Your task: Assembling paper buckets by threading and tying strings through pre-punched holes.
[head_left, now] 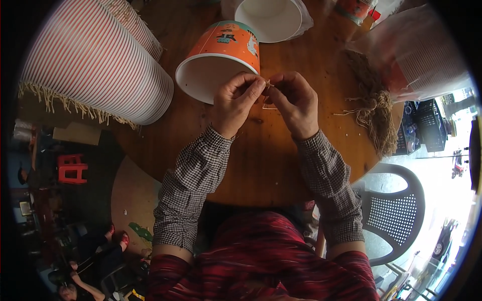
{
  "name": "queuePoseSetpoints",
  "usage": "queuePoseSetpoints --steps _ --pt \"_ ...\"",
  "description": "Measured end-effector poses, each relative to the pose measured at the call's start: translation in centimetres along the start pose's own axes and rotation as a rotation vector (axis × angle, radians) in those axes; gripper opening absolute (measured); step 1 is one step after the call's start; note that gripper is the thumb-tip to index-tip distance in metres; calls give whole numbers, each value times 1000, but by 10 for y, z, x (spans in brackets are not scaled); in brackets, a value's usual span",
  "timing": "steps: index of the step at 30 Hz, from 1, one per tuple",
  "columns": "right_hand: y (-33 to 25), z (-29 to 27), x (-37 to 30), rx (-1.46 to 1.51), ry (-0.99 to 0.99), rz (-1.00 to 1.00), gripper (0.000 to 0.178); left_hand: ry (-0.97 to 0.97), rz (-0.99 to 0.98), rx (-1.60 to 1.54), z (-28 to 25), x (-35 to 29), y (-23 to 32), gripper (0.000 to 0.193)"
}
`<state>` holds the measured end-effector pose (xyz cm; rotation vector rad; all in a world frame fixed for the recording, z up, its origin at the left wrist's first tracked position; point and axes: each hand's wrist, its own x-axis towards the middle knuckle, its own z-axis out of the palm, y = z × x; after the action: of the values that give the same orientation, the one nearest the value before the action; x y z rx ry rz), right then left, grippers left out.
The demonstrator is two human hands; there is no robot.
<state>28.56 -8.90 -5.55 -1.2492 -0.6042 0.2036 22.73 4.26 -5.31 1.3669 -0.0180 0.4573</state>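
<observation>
My left hand (pixel 234 103) and my right hand (pixel 297 106) meet over the table, fingertips pinched together. Between them they grip a short piece of tan twine (pixel 267 83), mostly covered by the fingers. Just beyond, an orange paper bucket (pixel 217 46) with printed cartoon figures lies on its side, its white rim facing me and close to my left fingers. To the right of my right hand is a loose bundle of tan twine (pixel 377 118), its strands trailing over the tabletop.
The round wooden table (pixel 251 170) bears a long stack of nested paper buckets (pixel 100 60) at left, with twine ends fringing it. A white bucket (pixel 271 20) stands at the back. Plastic-wrapped buckets (pixel 416 55) are at right, above a grey chair (pixel 394 213). Another person (pixel 83 288) sits at lower left.
</observation>
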Motion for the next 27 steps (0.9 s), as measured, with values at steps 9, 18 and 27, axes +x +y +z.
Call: queuePoseSetpoints --steps 9,18,27 --pt "-4 1 -3 -283 -3 -138 11 11 5 41 -4 2 -3 17" --pt "-3 -2 0 -141 42 -12 8 -45 -6 19 -3 2 -2 12" --pt "2 -9 4 100 29 168 10 -32 -21 94 -8 4 -6 10"
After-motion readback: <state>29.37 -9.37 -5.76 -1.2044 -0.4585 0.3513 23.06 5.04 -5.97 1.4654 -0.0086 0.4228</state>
